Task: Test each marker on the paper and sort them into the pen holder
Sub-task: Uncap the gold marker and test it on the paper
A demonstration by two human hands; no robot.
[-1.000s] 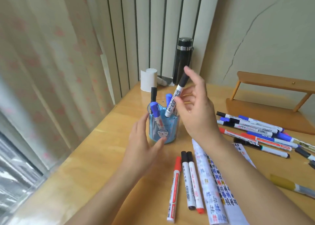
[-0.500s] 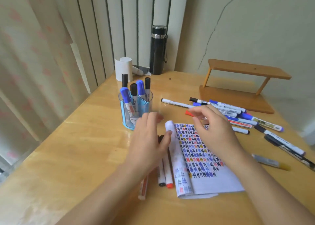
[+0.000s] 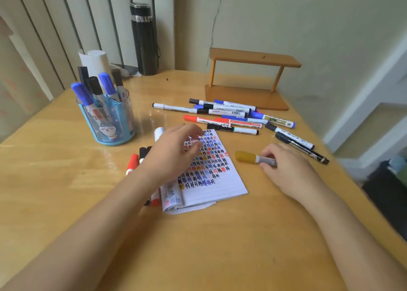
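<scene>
Paper point(image 3: 211, 180): left hand point(image 3: 174, 152) rests on it, fingers loose, holding nothing. Right of paper: right hand point(image 3: 284, 165) grips gold-capped marker point(image 3: 244, 156). Left of paper: pen holder point(image 3: 110, 123), 5 markers inside.

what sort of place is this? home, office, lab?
Likely a home desk, though I can't be sure: vertical blinds, a black flask, and a cartoon pen holder on a wooden table.

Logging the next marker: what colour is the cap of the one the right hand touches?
Mustard gold cap on the grey-barrelled marker; head view.
</scene>
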